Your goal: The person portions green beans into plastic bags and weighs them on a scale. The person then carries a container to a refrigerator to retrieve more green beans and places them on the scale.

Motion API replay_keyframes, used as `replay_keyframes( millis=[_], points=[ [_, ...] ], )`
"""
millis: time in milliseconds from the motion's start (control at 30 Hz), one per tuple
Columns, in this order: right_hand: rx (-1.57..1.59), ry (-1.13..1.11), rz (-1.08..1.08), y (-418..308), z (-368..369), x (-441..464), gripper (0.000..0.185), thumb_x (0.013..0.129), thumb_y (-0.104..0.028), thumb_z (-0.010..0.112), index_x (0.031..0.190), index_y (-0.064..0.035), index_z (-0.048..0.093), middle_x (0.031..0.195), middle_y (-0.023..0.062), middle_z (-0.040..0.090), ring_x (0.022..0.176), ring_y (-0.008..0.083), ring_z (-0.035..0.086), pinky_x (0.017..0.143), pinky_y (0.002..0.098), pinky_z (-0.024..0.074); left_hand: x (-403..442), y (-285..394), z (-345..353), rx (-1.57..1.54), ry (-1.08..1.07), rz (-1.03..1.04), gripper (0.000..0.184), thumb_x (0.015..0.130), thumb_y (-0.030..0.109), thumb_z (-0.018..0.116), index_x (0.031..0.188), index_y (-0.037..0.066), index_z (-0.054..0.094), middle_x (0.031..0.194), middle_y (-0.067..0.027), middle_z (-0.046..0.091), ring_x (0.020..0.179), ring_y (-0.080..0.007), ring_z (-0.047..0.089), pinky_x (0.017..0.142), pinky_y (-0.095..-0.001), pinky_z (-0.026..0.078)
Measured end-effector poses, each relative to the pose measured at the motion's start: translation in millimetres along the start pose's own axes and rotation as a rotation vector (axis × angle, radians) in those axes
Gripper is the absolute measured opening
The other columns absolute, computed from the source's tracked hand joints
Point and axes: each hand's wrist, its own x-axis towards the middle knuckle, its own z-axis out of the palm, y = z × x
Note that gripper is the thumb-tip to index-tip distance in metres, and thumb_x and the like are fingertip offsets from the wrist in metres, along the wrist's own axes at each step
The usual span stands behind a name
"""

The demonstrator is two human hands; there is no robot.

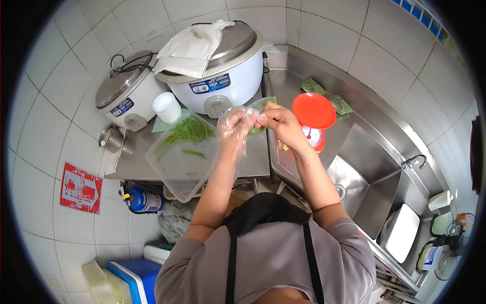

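Note:
My left hand [235, 122], in a loose clear plastic glove, is closed with its fingertips at the neck of a small clear bag of chopped greens [262, 105]. Opposite it, my bare right hand [284, 126] pinches the same bag, its fingertips meeting those of the left. The bag is partly hidden behind the fingers. Just left of and below my left hand, a clear plastic tub [174, 171] holds a pile of cut green stalks [190, 130]. To the right of my right hand stands a kitchen scale with a round orange-red pan [314, 110].
Two large rice cookers stand at the back, the nearer one [228, 83] under a white cloth [192, 48]. Stacked white cups [166, 107] sit beside the tub. Filled bags of greens [338, 104] lie behind the scale. A steel sink [364, 167] is at the right.

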Motion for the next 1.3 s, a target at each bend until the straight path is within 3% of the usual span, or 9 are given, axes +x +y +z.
replay_keyframes(
  millis=[133, 200, 400, 567, 767, 900, 1000, 1067, 1300],
  points=[
    [0.236, -0.245, 0.16, -51.8, -24.3, -16.9, 0.015, 0.082, -0.011, 0.055, 0.074, -0.0006, 0.063, 0.068, 0.0017, 0.048, 0.07, 0.0128, 0.047, 0.067, 0.0254, 0.0357, 0.4, 39.6, -4.0, 0.68, -0.445, 0.524, 0.013, 0.067, 0.009, 0.07, 0.075, 0.004, 0.06, 0.075, -0.0052, 0.058, 0.077, -0.0195, 0.053, 0.067, -0.0317, 0.042],
    [0.355, -0.334, 0.229, -63.3, -25.3, -23.4, 0.019, 0.084, -0.014, 0.052, 0.073, -0.0006, 0.061, 0.069, 0.0032, 0.048, 0.069, 0.0133, 0.048, 0.064, 0.0269, 0.0361, -4.3, 68.6, 6.7, 0.847, -0.544, 0.564, 0.015, 0.067, 0.013, 0.07, 0.073, 0.005, 0.059, 0.076, -0.0047, 0.058, 0.076, -0.0205, 0.053, 0.067, -0.0328, 0.042],
    [-0.189, -0.302, -0.13, -90.8, -13.2, -45.3, 0.024, 0.085, -0.016, 0.053, 0.067, 0.0007, 0.052, 0.067, 0.0086, 0.047, 0.059, 0.0222, 0.048, 0.055, 0.0321, 0.0361, -30.2, 110.6, 28.1, 1.153, -0.733, 0.644, 0.019, 0.068, 0.016, 0.066, 0.078, 0.007, 0.053, 0.078, -0.0053, 0.055, 0.073, -0.026, 0.051, 0.07, -0.0379, 0.038],
    [-0.197, -0.347, -0.498, -109.8, -17.7, -43.7, 0.017, 0.077, -0.021, 0.063, 0.073, -0.0049, 0.058, 0.071, 0.0043, 0.053, 0.069, 0.0216, 0.048, 0.062, 0.0343, 0.0374, -41.9, 121.7, 29.2, 1.152, -0.69, 0.699, 0.016, 0.063, 0.008, 0.063, 0.074, 0.006, 0.052, 0.076, -0.0066, 0.054, 0.078, -0.0275, 0.052, 0.079, -0.0406, 0.039],
    [-0.037, -0.241, -0.466, -107.3, -14.0, -57.3, 0.023, 0.067, -0.012, 0.072, 0.087, -0.0047, 0.063, 0.081, 0.0032, 0.062, 0.077, 0.0191, 0.052, 0.068, 0.0301, 0.0415, -49.5, 129.0, 24.4, 1.001, -0.887, 0.644, 0.018, 0.067, 0.017, 0.066, 0.074, 0.005, 0.055, 0.074, -0.0054, 0.055, 0.079, -0.0242, 0.054, 0.086, -0.0413, 0.038],
    [-0.014, -0.216, -0.426, -104.2, -5.3, -61.7, 0.021, 0.065, -0.013, 0.073, 0.08, -0.0037, 0.061, 0.077, 0.0038, 0.058, 0.077, 0.0194, 0.052, 0.068, 0.03, 0.0413, -60.0, 137.3, 33.7, 0.791, -0.609, 0.254, 0.017, 0.067, 0.017, 0.067, 0.073, 0.005, 0.056, 0.078, -0.006, 0.055, 0.077, -0.0239, 0.053, 0.077, -0.0403, 0.039],
    [-0.069, -0.248, -0.492, -98.2, 0.0, -57.0, 0.024, 0.064, -0.015, 0.074, 0.073, -0.0029, 0.057, 0.075, 0.005, 0.053, 0.075, 0.02, 0.051, 0.066, 0.0309, 0.0397, -57.2, 123.4, 17.7, 0.923, -0.735, 0.619, 0.017, 0.065, 0.013, 0.066, 0.076, 0.006, 0.055, 0.081, -0.0068, 0.055, 0.076, -0.0248, 0.053, 0.075, -0.0405, 0.037],
    [-0.132, -0.147, -0.505, -88.0, 5.0, -57.7, 0.024, 0.063, -0.016, 0.075, 0.071, -0.0036, 0.056, 0.072, 0.0048, 0.053, 0.07, 0.0197, 0.05, 0.062, 0.03, 0.0385, -56.2, 103.7, 6.6, 0.981, -0.588, 0.7, 0.017, 0.064, 0.01, 0.065, 0.078, 0.008, 0.055, 0.081, -0.0064, 0.056, 0.077, -0.0248, 0.054, 0.076, -0.0401, 0.037],
    [-0.368, 0.174, -0.519, -69.3, 26.0, -60.9, 0.028, 0.058, -0.016, 0.077, 0.067, -0.003, 0.054, 0.065, 0.0051, 0.053, 0.061, 0.0184, 0.048, 0.056, 0.0273, 0.0378, -65.3, 70.1, 1.5, 1.082, -0.243, 0.711, 0.018, 0.069, 0.009, 0.062, 0.086, 0.014, 0.058, 0.088, 0.0004, 0.06, 0.084, -0.0193, 0.057, 0.087, -0.0413, 0.034]
  ],
)
